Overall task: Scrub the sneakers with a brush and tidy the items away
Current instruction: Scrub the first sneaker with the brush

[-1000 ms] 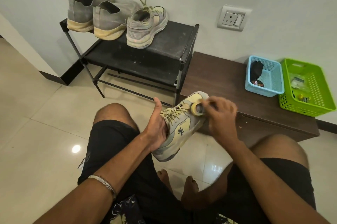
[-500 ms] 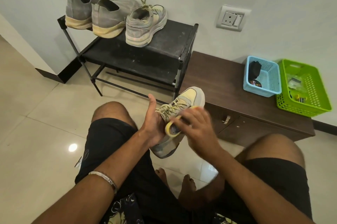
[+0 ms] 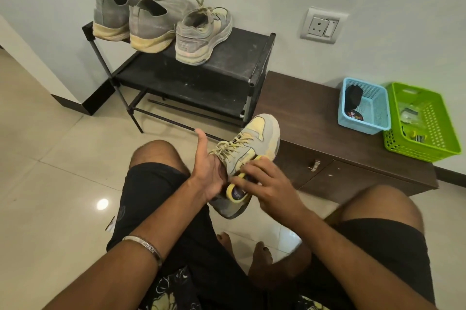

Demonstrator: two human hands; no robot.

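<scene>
Gripping the sneaker at its heel, left hand keeps thumb up; right hand curls round yellow brush, pressed to shoe's side. Behind: black rack w/ 3 shoes, bench, blue basket & green basket.

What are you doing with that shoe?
A person is sitting on the floor cleaning a sneaker. The left hand is tucked into its opening to hold it up, thumb sticking out. The right hand grips a yellow brush against the sneaker's side. Three more shoes wait on the black rack, one of them the matching sneaker. A blue basket and a green basket sit on the low brown cabinet.
</scene>
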